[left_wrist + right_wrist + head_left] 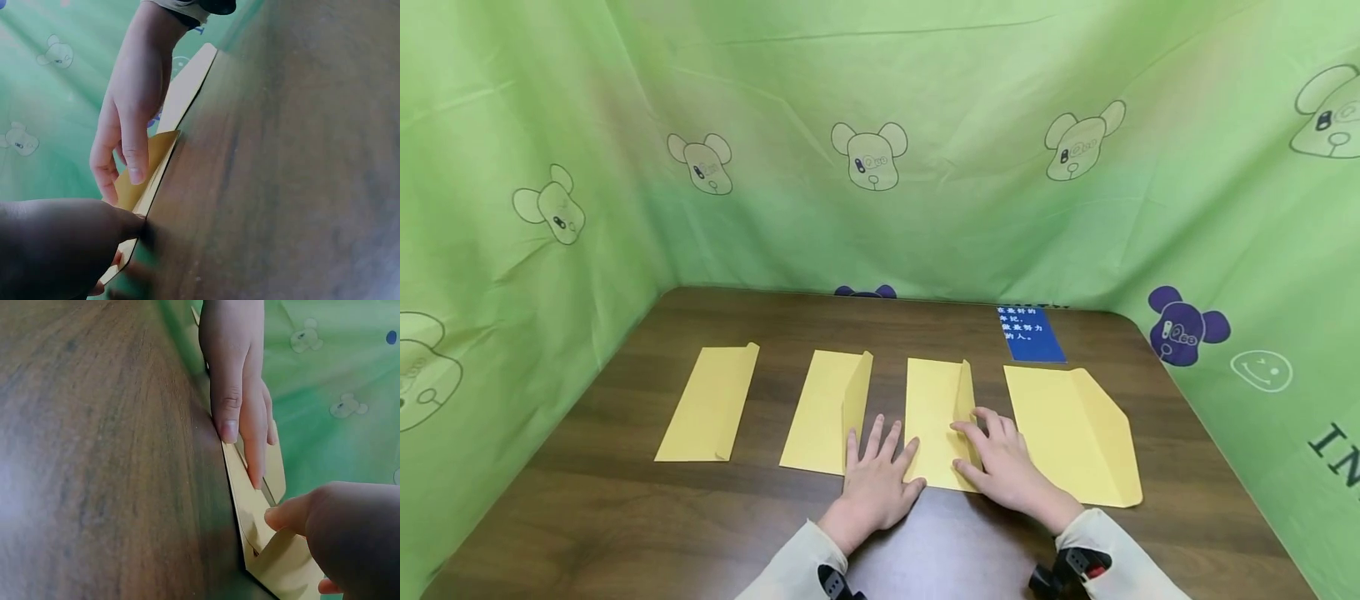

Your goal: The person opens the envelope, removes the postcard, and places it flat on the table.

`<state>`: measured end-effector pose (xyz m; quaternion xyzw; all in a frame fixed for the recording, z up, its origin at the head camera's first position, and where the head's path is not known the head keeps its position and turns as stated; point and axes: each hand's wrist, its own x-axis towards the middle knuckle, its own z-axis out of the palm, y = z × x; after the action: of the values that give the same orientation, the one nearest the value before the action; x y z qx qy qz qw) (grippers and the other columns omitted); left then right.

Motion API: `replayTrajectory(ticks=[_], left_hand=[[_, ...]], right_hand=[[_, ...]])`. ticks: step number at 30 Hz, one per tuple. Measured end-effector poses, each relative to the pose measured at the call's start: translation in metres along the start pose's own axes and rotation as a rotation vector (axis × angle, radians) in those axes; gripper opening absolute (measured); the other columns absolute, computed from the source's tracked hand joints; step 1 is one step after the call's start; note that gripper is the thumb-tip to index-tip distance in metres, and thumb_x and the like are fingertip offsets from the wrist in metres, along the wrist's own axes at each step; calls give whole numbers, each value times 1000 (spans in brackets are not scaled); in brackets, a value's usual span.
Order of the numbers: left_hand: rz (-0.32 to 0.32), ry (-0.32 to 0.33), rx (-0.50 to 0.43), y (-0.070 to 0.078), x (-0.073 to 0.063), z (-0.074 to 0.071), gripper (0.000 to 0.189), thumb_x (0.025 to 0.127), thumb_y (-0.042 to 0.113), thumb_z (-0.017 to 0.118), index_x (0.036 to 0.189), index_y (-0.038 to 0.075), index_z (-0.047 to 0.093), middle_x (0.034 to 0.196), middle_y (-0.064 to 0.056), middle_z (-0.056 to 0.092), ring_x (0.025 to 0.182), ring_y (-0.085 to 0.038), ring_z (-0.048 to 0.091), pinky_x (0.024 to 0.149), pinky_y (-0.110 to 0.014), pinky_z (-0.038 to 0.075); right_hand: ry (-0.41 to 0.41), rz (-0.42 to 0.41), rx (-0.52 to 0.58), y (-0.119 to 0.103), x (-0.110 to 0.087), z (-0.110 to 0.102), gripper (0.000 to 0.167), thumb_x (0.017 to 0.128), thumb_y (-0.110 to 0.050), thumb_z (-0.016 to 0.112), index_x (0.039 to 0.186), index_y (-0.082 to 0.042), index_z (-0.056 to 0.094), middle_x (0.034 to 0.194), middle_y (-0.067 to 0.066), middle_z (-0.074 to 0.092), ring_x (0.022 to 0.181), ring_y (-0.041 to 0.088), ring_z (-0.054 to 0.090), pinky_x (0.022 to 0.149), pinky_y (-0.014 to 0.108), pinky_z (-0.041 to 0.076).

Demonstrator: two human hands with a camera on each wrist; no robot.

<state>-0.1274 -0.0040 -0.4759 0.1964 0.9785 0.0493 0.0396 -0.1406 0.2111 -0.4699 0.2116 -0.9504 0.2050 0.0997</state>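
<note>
Several yellow paper envelopes lie in a row. My left hand (877,492) rests with fingers spread, its thumb and index finger on the lower left of the third envelope (928,400). The other fingers reach towards the right side of the second envelope (820,412). My right hand (1011,471) touches the partly raised flap (964,396) of the third envelope with bent, loose fingers. In the left wrist view, this flap (161,149) stands up beside the right thumb. The right wrist view has the left hand (234,369) lying along the envelope edge.
The leftmost envelope (703,408) has a narrow fold on its right side. At the right, another envelope (1060,433) lies with its flap spread out. A blue card (1032,335) with white writing lies behind it. Green printed cloth (775,225) surrounds the brown wooden table (587,500).
</note>
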Motion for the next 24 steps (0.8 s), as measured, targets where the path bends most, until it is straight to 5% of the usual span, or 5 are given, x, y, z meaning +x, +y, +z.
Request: replayTrajectory(ticks=[13,17,24], left_hand=[[3,27,13,-3,1,3,58,100,57,44,151,30,44,161,-7,31,152,-32,9,115,-64,11],[2,37,20,-1,0,2,58,99,57,45,151,30,45,160,-7,31,151,-32,9,115,-63,12],[2,41,42,1,-1,3,58,99,57,44,151,30,46,160,-7,33,151,-32,10,115,-63,12]], right_hand=[[128,-140,-271,11,-1,-16,31,75,-16,83,96,-1,66,138,24,52,124,45,46,92,61,38],[75,-153,-298,20,-4,-19,27,77,-17,82,95,-3,67,129,21,58,124,44,49,96,61,37],[-22,-292,-262,35,-3,-19,22,85,-15,77,103,-4,69,116,16,64,112,38,60,98,59,43]])
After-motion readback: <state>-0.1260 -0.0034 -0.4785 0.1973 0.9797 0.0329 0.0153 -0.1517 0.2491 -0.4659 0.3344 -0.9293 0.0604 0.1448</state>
